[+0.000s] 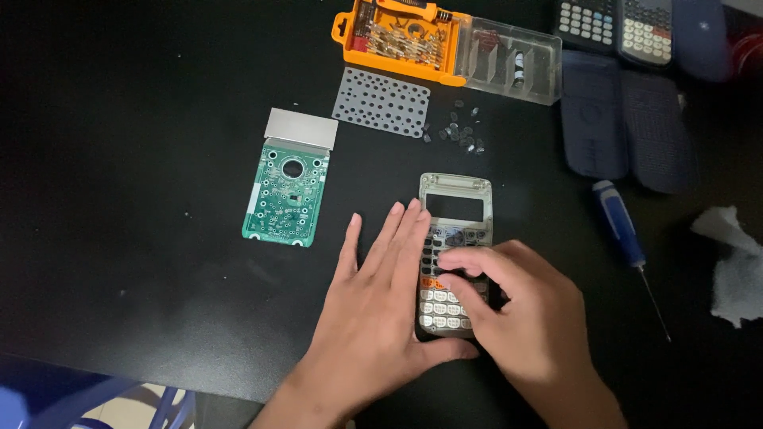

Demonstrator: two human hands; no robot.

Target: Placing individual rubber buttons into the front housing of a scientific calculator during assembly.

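Note:
A calculator front shell point(455, 208) lies face down on the black table, its display window bare and rows of key backs showing. My left hand point(373, 318) rests flat along its left edge, fingers straight, thumb under its near end. My right hand point(528, 314) covers the lower right of the shell, fingertips pressing on the middle keys. A green circuit board point(287, 195) with a silver display panel at its top lies to the left, apart from both hands. A grey rubber key membrane point(382, 102) lies farther back.
An orange screwdriver-bit case point(397, 36) with a clear lid point(513, 59) stands at the back. Several small loose keys point(461, 131) lie before it. Two calculators point(616, 24), dark blue covers point(624, 119), a blue screwdriver point(624, 230) and white tissue point(735, 262) are at right.

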